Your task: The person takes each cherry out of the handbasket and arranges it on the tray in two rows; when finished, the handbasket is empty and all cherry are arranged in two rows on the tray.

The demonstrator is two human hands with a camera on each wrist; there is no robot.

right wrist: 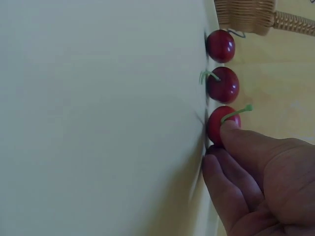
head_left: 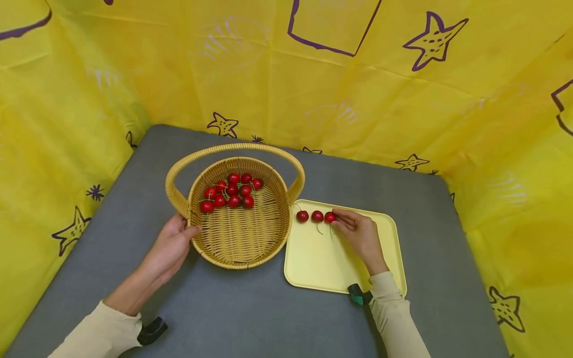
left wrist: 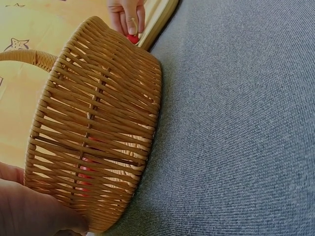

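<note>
"Yellow cloth (head_left: 353,94), sketched with dark starfish, rising at the back and along both sides!"

"And spread out below it, the grey tabletop (head_left: 233,318). Left of centre, look, the woven basket (head_left: 241,238), its handle (head_left: 235,146) arching across the far side!"

"What's that next to it?"

"Pale yellow tray (head_left: 313,263), rounded corners, lying flat on the tabletop, its left edge right by the basket's right side. Whether they touch, I can't tell from here."

"Now to the hands! Give me the left!"

"Left hand (head_left: 174,243) grips the basket at its left rim, thumb over the edge, just below the foot of the handle."

"And the right?"

"Right hand (head_left: 358,233), over the tray, thumb and fingers pinching the rightmost cherry (head_left: 329,217), right up by the far edge!"

"Any company for it?"

"Oh yes! The middle cherry (head_left: 317,216) sits just to its left, then the leftmost cherry (head_left: 302,216), all three in a tidy row on the tray."

"And inside the basket?"

"A cluster of red cherries (head_left: 234,201), bunched toward the far side of the woven floor."

"Smallest of all, down at the thumb?"

"Green stem (right wrist: 236,114), slanting up off the pinched cherry!"
</note>
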